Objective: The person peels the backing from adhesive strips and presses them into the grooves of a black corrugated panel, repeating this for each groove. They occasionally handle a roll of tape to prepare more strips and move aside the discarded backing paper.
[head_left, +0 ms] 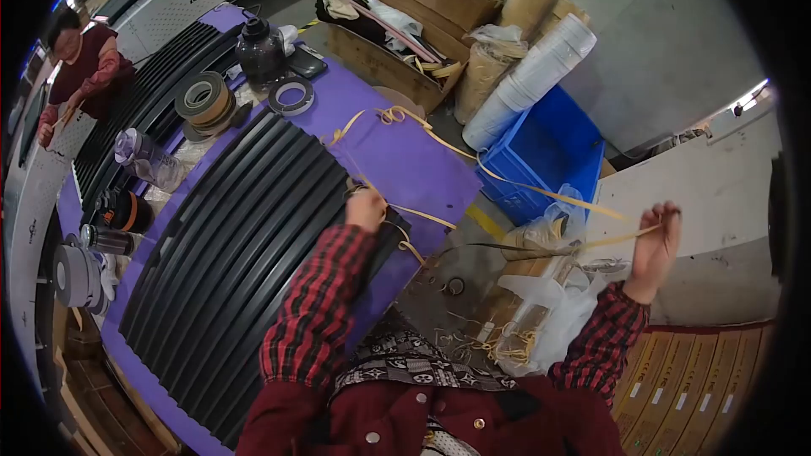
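Long black ribbed strips point(245, 262) lie side by side, slightly curved, across the purple table top. At their far right end my left hand point(365, 209) is closed, with its fingertips turned away, and what it grips is hidden. Out to the right, my right hand point(657, 245) is raised with its fingers pinched on a thin yellow strip point(604, 209). This strip runs back in a long slack line to the purple surface, where it forms loops. Other short yellow ends stick out beside my left hand.
A roll of tape point(291, 96), a large dark bottle point(261, 51) and a clear bottle point(145, 157) stand along the purple table point(405, 165). Beyond it are a blue crate point(541, 152) and wrapped rolls point(530, 84). Another person point(80, 76) works at far left.
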A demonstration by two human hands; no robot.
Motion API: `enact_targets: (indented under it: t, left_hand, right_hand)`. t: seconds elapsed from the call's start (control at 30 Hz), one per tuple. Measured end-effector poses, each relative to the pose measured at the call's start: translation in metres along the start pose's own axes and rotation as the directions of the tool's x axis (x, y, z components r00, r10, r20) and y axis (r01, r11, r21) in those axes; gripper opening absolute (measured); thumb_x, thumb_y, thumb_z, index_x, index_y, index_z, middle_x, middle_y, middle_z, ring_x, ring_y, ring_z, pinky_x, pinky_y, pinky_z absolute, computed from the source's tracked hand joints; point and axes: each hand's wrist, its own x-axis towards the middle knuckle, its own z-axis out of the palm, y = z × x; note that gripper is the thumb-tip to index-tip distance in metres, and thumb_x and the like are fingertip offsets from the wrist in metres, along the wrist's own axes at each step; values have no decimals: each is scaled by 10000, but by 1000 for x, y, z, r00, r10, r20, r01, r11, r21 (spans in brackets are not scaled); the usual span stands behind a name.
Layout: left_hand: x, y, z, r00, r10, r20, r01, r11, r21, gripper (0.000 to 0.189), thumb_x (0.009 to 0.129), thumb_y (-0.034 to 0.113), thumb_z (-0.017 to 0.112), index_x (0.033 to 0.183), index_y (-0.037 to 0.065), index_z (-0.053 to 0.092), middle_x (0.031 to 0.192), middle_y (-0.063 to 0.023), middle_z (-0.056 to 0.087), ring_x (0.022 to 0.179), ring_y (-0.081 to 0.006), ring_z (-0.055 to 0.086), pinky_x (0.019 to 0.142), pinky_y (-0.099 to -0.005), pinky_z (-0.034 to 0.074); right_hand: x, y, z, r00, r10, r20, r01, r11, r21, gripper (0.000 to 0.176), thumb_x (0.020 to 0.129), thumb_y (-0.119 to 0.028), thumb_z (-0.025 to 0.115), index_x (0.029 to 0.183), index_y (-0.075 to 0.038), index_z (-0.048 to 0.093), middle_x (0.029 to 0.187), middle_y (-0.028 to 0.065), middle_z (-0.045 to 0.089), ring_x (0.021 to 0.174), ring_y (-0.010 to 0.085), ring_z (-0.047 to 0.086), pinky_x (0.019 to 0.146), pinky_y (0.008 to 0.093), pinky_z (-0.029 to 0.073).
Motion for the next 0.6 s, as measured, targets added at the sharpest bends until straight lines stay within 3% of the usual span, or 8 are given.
enact_targets:
  t: [0.07, 0.1, 0.2, 0.37, 0.4, 0.43, 0.5, 0.6]
  left_hand:
    - [-26, 115, 71, 934, 323, 152, -272, 920, -281, 122, 688, 111, 534, 757, 26, 587, 700, -151, 574, 665, -275, 564, 609, -339, 452]
    - [-57, 179, 88, 772, 506, 384, -261, 804, -534, 142, 681, 119, 553, 786, 32, 592, 732, -151, 581, 681, -261, 569, 629, -328, 455]
    - [-197, 296, 116, 238, 943, 233, -135, 270, -953, 129, 600, 90, 567, 704, 14, 574, 648, -138, 569, 606, -246, 544, 585, -334, 422]
    - [-203, 237, 120, 261, 891, 371, -254, 434, -864, 140, 670, 147, 587, 748, 32, 571, 733, -125, 551, 690, -270, 527, 632, -346, 423]
    - [-161, 201, 115, 478, 749, 458, -506, 662, -553, 133, 673, 136, 557, 756, 33, 572, 768, -131, 549, 709, -287, 530, 648, -378, 426]
    - [-125, 152, 114, 801, 387, 456, -341, 922, -182, 141, 670, 109, 524, 784, 34, 562, 761, -132, 550, 743, -294, 525, 656, -398, 425]
    - [-73, 69, 83, 987, 114, -112, -81, 961, 264, 259, 650, 43, 495, 905, 78, 523, 853, -156, 505, 772, -336, 488, 643, -415, 426]
    - [-32, 16, 35, 937, 55, -344, 145, 837, 528, 284, 682, 47, 485, 958, 110, 497, 956, -177, 459, 784, -341, 482, 623, -394, 445]
  right_hand:
    - [-27, -63, -47, 992, -126, -29, 121, 985, -125, 174, 853, -125, 428, 965, -2, 477, 915, 47, 470, 824, 136, 420, 758, 252, 353]
    - [-43, -94, -65, 972, -213, -104, 188, 959, -210, 183, 856, -129, 424, 967, 7, 475, 931, 52, 465, 828, 139, 421, 761, 250, 349]
    - [-89, -178, -86, 887, -420, -194, 322, 861, -392, 155, 857, -114, 420, 950, -2, 473, 913, 64, 473, 817, 157, 428, 753, 283, 357]
    - [-153, -238, -137, 869, -449, -206, 282, 793, -539, 157, 863, -156, 408, 897, -13, 465, 770, 25, 393, 713, 117, 375, 675, 249, 326]
    - [-154, -209, -107, 796, -501, -340, 245, 780, -576, 148, 857, -146, 412, 900, -15, 465, 794, 24, 416, 721, 98, 385, 665, 219, 328]
    - [-157, -192, -109, 789, -500, -356, 237, 783, -575, 148, 857, -146, 412, 900, -15, 465, 794, 24, 416, 721, 98, 385, 665, 219, 328]
    - [-155, -145, -126, 801, -336, -495, -27, 806, -591, 118, 848, -120, 425, 910, -29, 469, 828, 21, 444, 711, 90, 404, 641, 214, 348]
    - [-152, -45, -145, 849, -43, -527, -198, 898, -392, 80, 815, -51, 462, 887, -40, 496, 821, 13, 479, 683, 73, 441, 594, 208, 371]
